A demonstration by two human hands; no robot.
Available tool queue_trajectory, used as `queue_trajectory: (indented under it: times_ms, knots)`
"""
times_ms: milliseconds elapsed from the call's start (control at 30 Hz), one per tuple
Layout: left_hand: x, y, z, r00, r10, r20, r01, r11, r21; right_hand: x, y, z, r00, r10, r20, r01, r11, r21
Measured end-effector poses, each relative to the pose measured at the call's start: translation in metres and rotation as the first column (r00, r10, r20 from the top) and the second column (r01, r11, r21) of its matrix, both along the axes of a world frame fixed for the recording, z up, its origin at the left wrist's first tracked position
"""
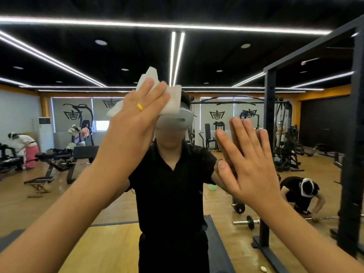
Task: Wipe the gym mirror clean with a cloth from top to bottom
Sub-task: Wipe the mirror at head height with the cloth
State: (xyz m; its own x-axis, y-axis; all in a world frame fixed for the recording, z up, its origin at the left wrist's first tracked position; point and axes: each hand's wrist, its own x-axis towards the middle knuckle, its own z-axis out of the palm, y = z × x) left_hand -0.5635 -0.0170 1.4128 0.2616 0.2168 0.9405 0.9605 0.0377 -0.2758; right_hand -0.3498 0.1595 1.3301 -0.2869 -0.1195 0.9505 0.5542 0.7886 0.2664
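The left hand [136, 117] lies flat with straight fingers, pressing the white cloth [171, 104] against the mirror [197, 56]. The cloth is bunched under the palm and pokes out past the fingertips and on 2 sides, while the right hand [248, 164] rests open on the glass beside and lower, holding nothing. The cloth looks light, soft and floppy, so it probably needs pressure through its middle to stop it creeping out. The glass is stiff, slick and breakable, so even pressure seems wise.

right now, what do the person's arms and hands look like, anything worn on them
The left forearm and right forearm are bare, with no watch or gloves. The left hand wears a gold ring on one finger; the right hand wears nothing.
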Motion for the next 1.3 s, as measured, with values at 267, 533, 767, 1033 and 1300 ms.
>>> queue_trajectory:
  times_ms: [267, 533, 767, 1033, 1300]
  knots:
    - [-0.001, -0.006, -0.061, 0.998, 0.051, -0.037, -0.053, 0.996, -0.075, 0.000, 0.003, -0.001, 0.999, 0.026, -0.025, -0.025, 0.999, 0.022]
    - [0.031, 0.017, 0.015, 0.992, 0.115, 0.044, -0.114, 0.993, -0.016, 0.002, 0.005, -0.001, 0.998, 0.059, -0.007, -0.059, 0.998, -0.003]
    - [0.028, 0.009, -0.076, 0.976, 0.106, 0.192, -0.113, 0.993, 0.025, 0.003, 0.007, -0.002, 0.998, 0.059, -0.001, -0.059, 0.998, -0.008]
    - [0.015, 0.005, -0.070, 0.995, 0.098, 0.005, -0.098, 0.995, -0.025, 0.001, 0.007, -0.003, 0.997, 0.072, -0.020, -0.072, 0.997, -0.004]
    - [0.043, 0.037, 0.025, 0.996, 0.052, -0.076, -0.057, 0.997, -0.061, 0.000, 0.006, -0.003, 0.996, 0.075, -0.051, -0.073, 0.997, 0.027]
